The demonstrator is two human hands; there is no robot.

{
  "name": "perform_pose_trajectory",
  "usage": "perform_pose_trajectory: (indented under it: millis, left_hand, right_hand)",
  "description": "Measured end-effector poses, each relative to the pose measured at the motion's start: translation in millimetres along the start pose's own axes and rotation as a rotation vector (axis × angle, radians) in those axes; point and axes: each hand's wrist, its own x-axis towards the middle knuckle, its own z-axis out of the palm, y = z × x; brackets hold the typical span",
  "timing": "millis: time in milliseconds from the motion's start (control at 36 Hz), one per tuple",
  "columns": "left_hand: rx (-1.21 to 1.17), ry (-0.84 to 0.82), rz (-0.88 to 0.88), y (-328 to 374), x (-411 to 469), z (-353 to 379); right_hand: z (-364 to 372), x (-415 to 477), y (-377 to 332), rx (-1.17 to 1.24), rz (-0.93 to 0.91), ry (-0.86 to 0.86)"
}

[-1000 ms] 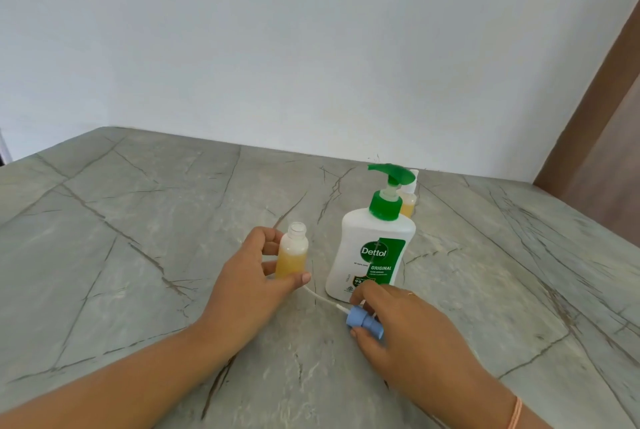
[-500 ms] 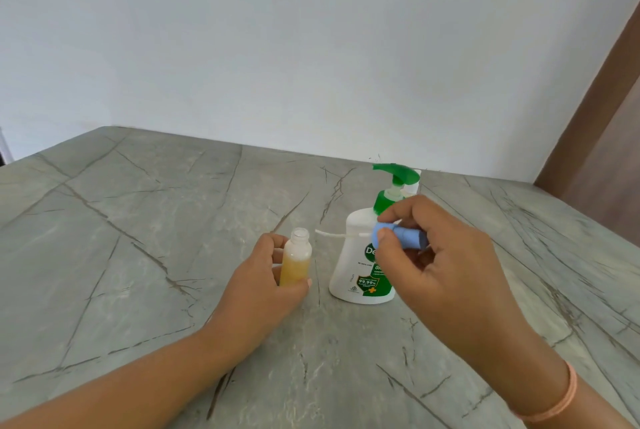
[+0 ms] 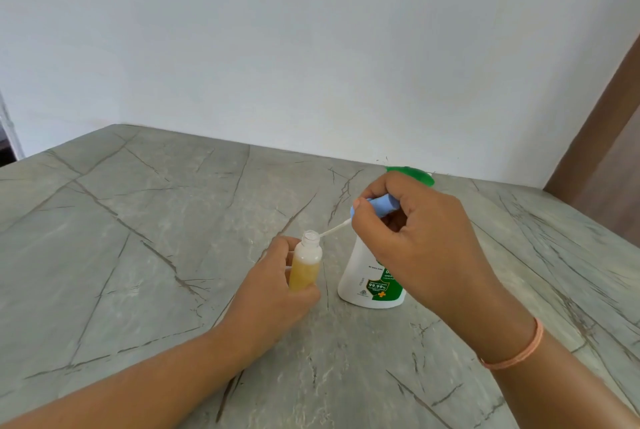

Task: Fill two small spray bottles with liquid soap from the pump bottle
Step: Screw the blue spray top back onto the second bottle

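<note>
Bench point(image 3: 138, 221): grey veined stone, cut off by the frame on the near side.

Left hand point(image 3: 273, 293): thumb and fingers are curled round the lower half of the small spray bottle point(image 3: 306, 262), gripping it near the middle of the bench. The bottle is uncapped and holds yellow liquid up to its shoulder. Its base is hidden behind the thumb.

Dip tube point(image 3: 334, 230): thin and white, slanting down to the left. Its tip is at the rim of the bottle mouth; whether it has entered cannot be told.

Spray head point(image 3: 381, 205): blue, pinched between thumb and fingers of the right hand point(image 3: 415, 245), which cover part of it.

Pump bottle point(image 3: 367, 286): white, standing just right of the small bottle. The right hand hides its neck and most of the label; only the lower body and part of the green pump show.

An orange band point(image 3: 516, 352) circles the right wrist.

Change from half a second ago: the tube was level with its tip apart from the mouth. The spray head is now higher and tilted.
</note>
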Motion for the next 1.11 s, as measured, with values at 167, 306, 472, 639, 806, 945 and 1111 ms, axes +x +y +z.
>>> perform_pose_trajectory:
  millis: [167, 306, 472, 639, 806, 945, 1111]
  left_hand:
    - [-0.015, 0.017, -0.019, -0.3, 0.6, 0.4]
    - [-0.028, 0.009, -0.042, 0.8, -0.4, 0.2]
    - [-0.050, 0.017, -0.026, 0.0, -0.5, -0.5]
    - [-0.072, 0.006, -0.031, -0.4, -0.1, -0.7]
    - [-0.048, 0.005, -0.016, -0.1, -0.7, -1.3]
    - [-0.053, -0.001, -0.018, 0.4, -1.1, -2.2]
    - [-0.044, 0.007, -0.037, -0.8, -1.4, -1.7]
  right_hand:
    - [7.2, 19.7, -3.3, -0.071, -0.031, -0.199]
    - [13.3, 34.8, -5.6, -0.198, -0.065, -0.395]
    - [17.8, 47.7, -5.5, -0.308, -0.078, -0.596]
    - [22.6, 52.2, -6.6, -0.388, -0.133, -0.685]
    - [24.0, 54.7, -9.6, -0.496, -0.145, -0.745]
    - [25.3, 59.3, -13.3, -0.562, -0.134, -0.786]
    - [31.9, 63.3, -17.5, -0.593, -0.044, -0.799]
